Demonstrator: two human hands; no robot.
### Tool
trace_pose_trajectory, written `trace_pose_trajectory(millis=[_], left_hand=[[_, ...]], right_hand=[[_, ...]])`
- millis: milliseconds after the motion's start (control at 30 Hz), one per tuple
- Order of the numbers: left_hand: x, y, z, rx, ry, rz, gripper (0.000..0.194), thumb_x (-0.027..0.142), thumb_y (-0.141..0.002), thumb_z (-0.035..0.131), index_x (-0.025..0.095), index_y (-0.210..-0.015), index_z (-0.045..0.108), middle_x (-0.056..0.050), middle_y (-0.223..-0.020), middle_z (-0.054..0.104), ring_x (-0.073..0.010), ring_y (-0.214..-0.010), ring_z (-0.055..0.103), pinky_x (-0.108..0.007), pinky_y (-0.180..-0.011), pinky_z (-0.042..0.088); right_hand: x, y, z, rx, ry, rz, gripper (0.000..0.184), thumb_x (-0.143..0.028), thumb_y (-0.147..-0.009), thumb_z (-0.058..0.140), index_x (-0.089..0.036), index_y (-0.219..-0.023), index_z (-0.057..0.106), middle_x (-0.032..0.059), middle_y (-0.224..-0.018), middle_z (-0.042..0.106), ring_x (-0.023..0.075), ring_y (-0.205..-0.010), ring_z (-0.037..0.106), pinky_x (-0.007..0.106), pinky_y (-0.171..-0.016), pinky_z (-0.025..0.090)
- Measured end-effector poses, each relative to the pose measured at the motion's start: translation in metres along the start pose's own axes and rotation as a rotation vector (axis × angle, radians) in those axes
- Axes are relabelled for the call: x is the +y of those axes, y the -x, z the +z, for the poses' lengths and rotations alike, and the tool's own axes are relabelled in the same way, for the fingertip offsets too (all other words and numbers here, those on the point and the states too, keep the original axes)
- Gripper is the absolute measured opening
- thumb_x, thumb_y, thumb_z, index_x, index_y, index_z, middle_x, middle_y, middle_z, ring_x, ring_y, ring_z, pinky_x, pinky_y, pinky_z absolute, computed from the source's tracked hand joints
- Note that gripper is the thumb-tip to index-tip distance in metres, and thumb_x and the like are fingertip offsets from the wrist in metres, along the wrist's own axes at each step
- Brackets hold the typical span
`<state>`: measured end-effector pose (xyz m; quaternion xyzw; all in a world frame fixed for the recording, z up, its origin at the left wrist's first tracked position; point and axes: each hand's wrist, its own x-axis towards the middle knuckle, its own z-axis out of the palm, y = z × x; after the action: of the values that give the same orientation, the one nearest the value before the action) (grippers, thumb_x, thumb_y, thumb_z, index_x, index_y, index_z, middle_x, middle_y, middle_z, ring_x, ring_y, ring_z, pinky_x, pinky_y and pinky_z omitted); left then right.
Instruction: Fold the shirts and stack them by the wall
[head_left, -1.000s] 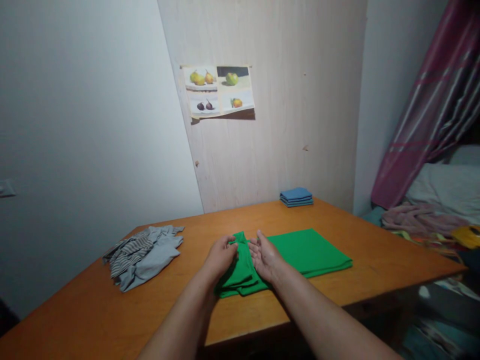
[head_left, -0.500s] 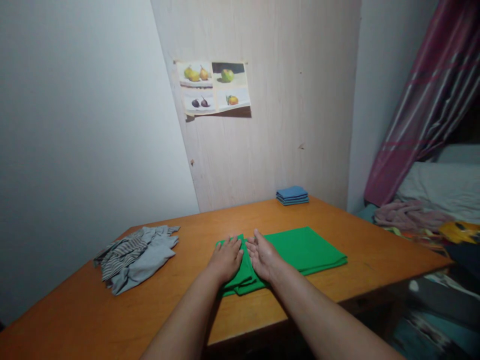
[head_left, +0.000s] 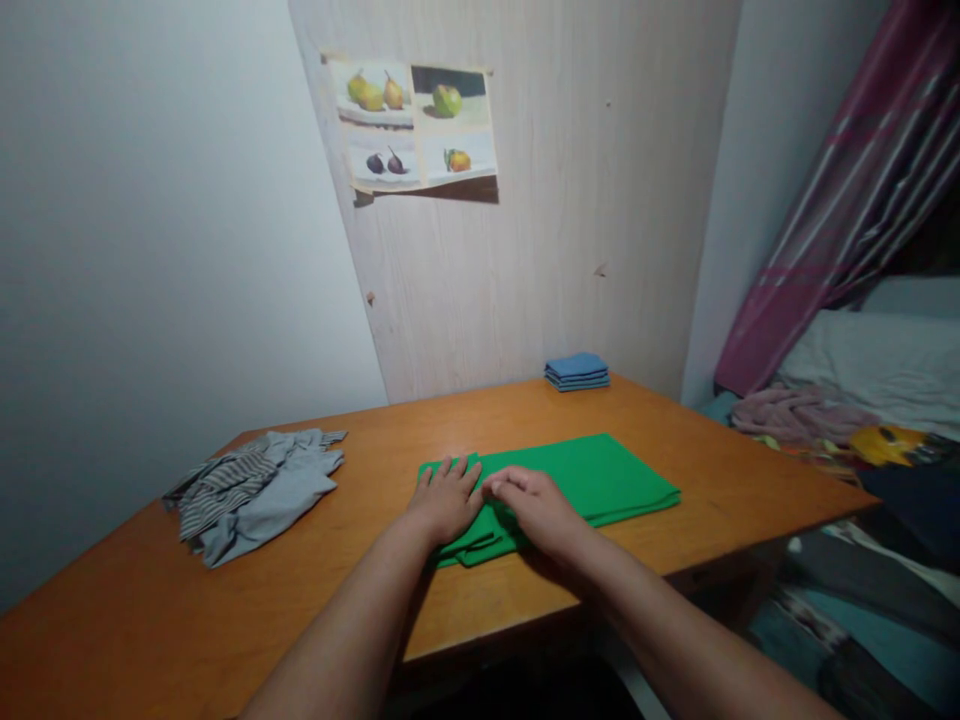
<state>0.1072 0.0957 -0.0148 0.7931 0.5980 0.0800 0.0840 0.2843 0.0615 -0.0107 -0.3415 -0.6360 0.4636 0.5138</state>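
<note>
A folded green cloth (head_left: 600, 475) lies flat on the orange wooden table (head_left: 735, 470), with its left end folded into thicker layers. My left hand (head_left: 444, 497) lies palm down on that left end, fingers stretched out and slightly spread. My right hand (head_left: 534, 502) rests palm down beside it on the cloth, fingers pointing left and touching the left hand's fingertips. Neither hand holds anything.
A crumpled heap of grey and striped clothes (head_left: 251, 490) lies at the table's left. A small stack of folded blue cloths (head_left: 576, 370) sits at the far edge by the wall. A bed with clothes (head_left: 817, 415) and a striped curtain (head_left: 847, 190) stand at the right.
My left hand let go of the raised green fold and flattened onto it. My right hand turned palm down onto the cloth. The camera moved closer and lower.
</note>
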Motion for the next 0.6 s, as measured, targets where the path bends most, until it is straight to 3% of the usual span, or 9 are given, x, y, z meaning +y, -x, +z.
trace_pose_trajectory(millis=[133,233,400,500,600], left_hand=[[0.003,0.004,0.000,-0.001,-0.060,-0.005,0.065,0.058,-0.095,0.036,0.026,-0.152,0.037,-0.009,-0.163,0.024,-0.0354,-0.151,0.015,-0.060,-0.118,0.009],[0.005,0.007,0.004,0.032,-0.105,-0.006,0.066,0.061,-0.097,0.030,0.028,-0.153,0.035,-0.007,-0.164,0.024,-0.0340,-0.151,0.015,-0.060,-0.119,0.009],[0.004,0.010,0.010,0.110,-0.188,0.011,0.067,0.066,-0.096,0.027,0.031,-0.152,0.036,-0.007,-0.162,0.029,-0.0344,-0.150,0.019,-0.061,-0.118,0.012],[0.003,0.009,0.010,0.103,-0.179,0.013,0.068,0.067,-0.095,0.027,0.030,-0.151,0.038,-0.007,-0.161,0.031,-0.0355,-0.150,0.021,-0.062,-0.117,0.013],[0.004,0.008,0.009,0.083,-0.168,0.012,0.068,0.067,-0.095,0.026,0.029,-0.151,0.040,-0.008,-0.161,0.033,-0.0359,-0.149,0.022,-0.063,-0.118,0.013]], right_hand=[[-0.008,0.022,-0.003,-0.261,0.325,-0.219,0.025,-0.027,-0.093,0.050,-0.020,-0.092,0.074,0.0038,-0.095,0.075,0.0196,-0.093,0.065,0.032,-0.088,0.048],[-0.005,0.040,-0.007,-0.307,0.579,-0.285,0.025,-0.026,-0.093,0.050,-0.023,-0.102,0.074,0.0050,-0.108,0.075,0.0205,-0.103,0.066,0.036,-0.099,0.044],[0.000,0.062,-0.012,-0.345,0.827,-0.335,0.032,-0.027,-0.093,0.052,-0.024,-0.120,0.068,0.0073,-0.127,0.068,0.0244,-0.126,0.056,0.047,-0.115,0.028],[-0.008,0.059,-0.014,-0.372,0.821,-0.280,0.026,-0.030,-0.094,0.052,-0.023,-0.109,0.072,0.0061,-0.115,0.074,0.0231,-0.114,0.063,0.043,-0.111,0.033],[-0.017,0.041,-0.017,-0.331,0.700,-0.196,0.030,-0.036,-0.098,0.047,-0.022,-0.092,0.073,0.0031,-0.091,0.075,0.0184,-0.086,0.067,0.033,-0.090,0.046]])
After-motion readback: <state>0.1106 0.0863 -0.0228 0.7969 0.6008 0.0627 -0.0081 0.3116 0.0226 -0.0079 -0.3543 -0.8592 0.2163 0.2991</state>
